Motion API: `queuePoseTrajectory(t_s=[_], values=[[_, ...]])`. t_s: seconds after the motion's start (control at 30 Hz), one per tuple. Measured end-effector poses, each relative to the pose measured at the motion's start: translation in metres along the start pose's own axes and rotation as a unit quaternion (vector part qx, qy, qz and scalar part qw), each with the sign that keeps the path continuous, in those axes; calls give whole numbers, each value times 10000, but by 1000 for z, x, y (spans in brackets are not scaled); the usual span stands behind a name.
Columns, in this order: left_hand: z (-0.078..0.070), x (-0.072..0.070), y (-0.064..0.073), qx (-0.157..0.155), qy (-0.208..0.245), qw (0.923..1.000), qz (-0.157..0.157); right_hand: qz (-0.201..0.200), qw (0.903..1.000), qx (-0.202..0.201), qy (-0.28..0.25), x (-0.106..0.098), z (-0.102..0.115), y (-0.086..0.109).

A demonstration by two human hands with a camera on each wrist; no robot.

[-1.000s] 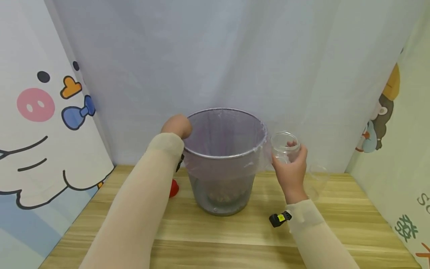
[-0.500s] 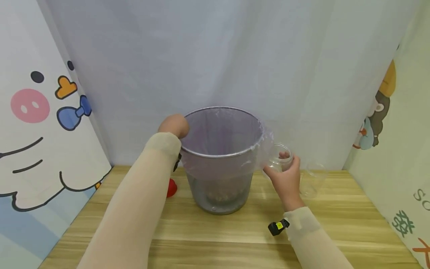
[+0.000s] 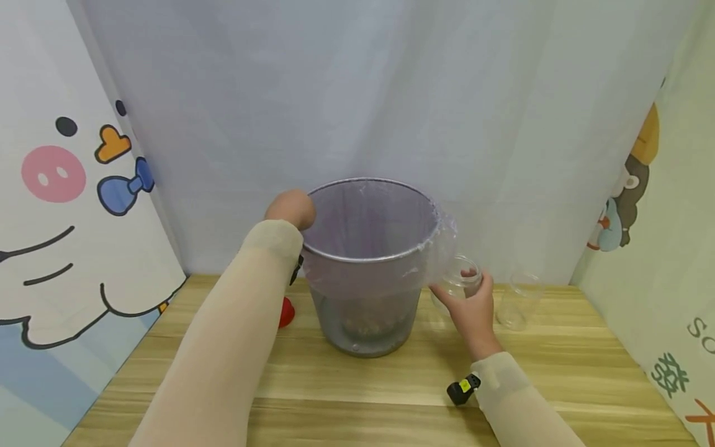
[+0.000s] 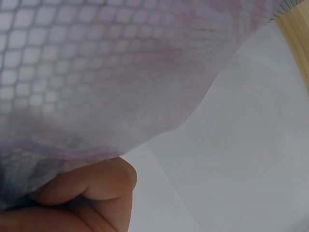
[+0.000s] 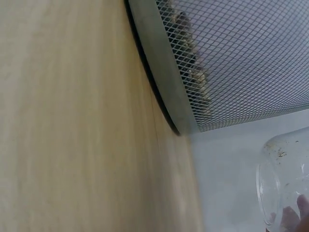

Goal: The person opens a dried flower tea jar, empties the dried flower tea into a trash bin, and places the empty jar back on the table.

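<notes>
A metal mesh trash can stands upright mid-table, lined with a translucent purple plastic bag folded over its rim. At the left of that rim my left hand holds on, with curled fingers right at the bag's edge in the left wrist view. On the other side, my right hand grips a clear jar around its side, mouth up and without a lid. Crumbs cling inside the jar in the right wrist view. The bag's loose edge overlaps the jar from the head.
Another clear container stands on the wood-grain table right of my right hand. Partly behind my left sleeve lies something red and rounded. A pale curtain hangs behind, with cartoon panels at both sides.
My right hand has lowered the jar toward the table, slightly leftward, beside the trash can. The left hand stays at the rim.
</notes>
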State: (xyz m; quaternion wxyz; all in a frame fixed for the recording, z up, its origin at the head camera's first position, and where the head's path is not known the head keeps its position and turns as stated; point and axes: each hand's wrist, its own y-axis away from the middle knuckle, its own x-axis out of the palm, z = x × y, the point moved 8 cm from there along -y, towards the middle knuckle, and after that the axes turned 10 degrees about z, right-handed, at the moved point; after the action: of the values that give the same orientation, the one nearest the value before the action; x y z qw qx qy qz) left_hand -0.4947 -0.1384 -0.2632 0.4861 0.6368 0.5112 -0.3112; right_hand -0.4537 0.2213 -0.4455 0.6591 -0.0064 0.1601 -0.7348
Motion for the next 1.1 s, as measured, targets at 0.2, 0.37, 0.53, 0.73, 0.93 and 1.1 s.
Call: queuePoseTrajectory(t_s=[0.2, 0.37, 0.53, 0.73, 0.93, 1.1], values=[[2, 1, 0, 6, 145, 9999, -73, 118, 9993, 171, -317, -1, -9, 2], [1, 1, 0, 17, 34, 9999, -133, 237, 9988, 292, -299, -1, -18, 3], [-1, 0, 1, 20, -15, 9999, -131, 277, 9989, 350, -122, 0, -24, 5], [-1, 1, 2, -8, 61, 10000, -34, 330, 9987, 319, -228, 3, -32, 4], [-1, 1, 2, -2, 56, 10000, 25, 292, 9988, 328, -212, 3, -39, 3], [-1, 1, 2, -39, 157, 9999, 19, 222, 9989, 391, -154, 2, -45, 4]])
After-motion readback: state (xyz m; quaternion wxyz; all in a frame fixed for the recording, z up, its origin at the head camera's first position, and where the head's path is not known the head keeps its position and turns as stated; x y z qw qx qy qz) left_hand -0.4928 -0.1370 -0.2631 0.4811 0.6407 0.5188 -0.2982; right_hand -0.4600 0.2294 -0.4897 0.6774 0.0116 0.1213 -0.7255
